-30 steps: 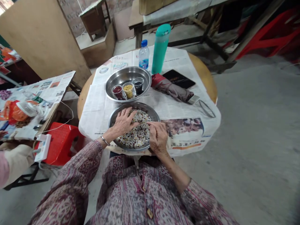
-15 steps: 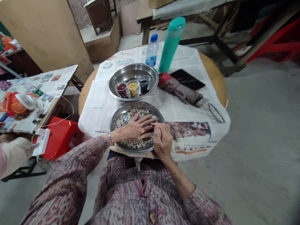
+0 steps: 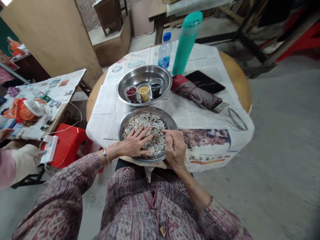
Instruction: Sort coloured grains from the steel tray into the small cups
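A shallow metal basin point(image 3: 121, 125) at the near edge of the table holds white grains mixed with dark red, yellow and black beans point(image 3: 145, 120). My left hand point(image 3: 137, 142) lies over the near left part of the mix, fingers spread and open. At the basin's right rim is my right hand point(image 3: 175, 146), its fingers curled together and closed; whatever they hold, if anything, is hidden. Behind stands a second metal basin point(image 3: 140, 74). In it are small clear cups of red beans point(image 3: 131, 94), yellow beans point(image 3: 143, 93) and black beans point(image 3: 155, 89).
Newspaper point(image 3: 105, 110) covers the round table. Toward the back stand a water bottle point(image 3: 165, 51) and a tall green bottle point(image 3: 187, 45). A folded umbrella point(image 3: 196, 95), a dark tablet-like object point(image 3: 206, 81) and a loop point(image 3: 237, 119) lie right. Another person's sleeve point(image 3: 25, 161) shows left, near a red stool point(image 3: 65, 143).
My left hand has shifted left and nearer to me across the grains, uncovering more of the mix at the back. The right hand stays at the rim. The view has shifted slightly.
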Tool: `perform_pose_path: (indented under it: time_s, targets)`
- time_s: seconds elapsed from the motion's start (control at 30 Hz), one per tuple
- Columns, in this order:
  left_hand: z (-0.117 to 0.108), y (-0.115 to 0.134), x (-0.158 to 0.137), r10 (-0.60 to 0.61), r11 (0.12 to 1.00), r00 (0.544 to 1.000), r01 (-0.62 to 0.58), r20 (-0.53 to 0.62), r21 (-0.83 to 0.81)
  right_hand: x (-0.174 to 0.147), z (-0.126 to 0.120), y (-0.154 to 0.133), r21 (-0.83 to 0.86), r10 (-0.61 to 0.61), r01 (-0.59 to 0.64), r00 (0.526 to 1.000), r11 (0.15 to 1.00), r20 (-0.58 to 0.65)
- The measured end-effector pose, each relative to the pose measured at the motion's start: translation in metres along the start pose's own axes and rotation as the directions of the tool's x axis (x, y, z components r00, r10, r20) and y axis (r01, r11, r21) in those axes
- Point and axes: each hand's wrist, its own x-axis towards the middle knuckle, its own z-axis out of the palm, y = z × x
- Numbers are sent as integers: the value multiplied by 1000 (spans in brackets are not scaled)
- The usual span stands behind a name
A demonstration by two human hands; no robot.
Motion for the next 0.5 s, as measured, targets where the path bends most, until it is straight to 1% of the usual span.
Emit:
perform_pose_path:
  time_s: [0.07,0.13,0.2,0.27,0.33,0.4,0.47,0.5]
  targets:
    - [1,5,13,65,997,997,-63,-46,33,0,0,0,4,0,0,1000,1000,1]
    - [1,5,29,91,994,991,-85,-97,64,0,0,-1,2,-2,2,1000,1000,3]
    - [0,2,43,77,995,987,-66,-142,78,1,-1,-1,-5,-2,2,1000,1000,3]
    - [-2,-4,50,12,997,984,1,-175,73,1,-1,-1,-11,-3,3,1000,1000,5]
    - [-4,-9,46,-92,993,978,104,-190,56,1,-1,-1,-10,-4,4,1000,1000,7]
    - [-6,-10,34,-186,980,968,194,-171,31,1,-1,-1,-4,-4,4,1000,1000,7]
    - [-9,-5,18,-226,974,968,228,-112,-2,1,-1,-1,4,-1,1,1000,1000,4]
    - [-12,-1,10,-220,976,973,219,-74,-24,1,-1,-1,6,3,-3,1000,1000,5]
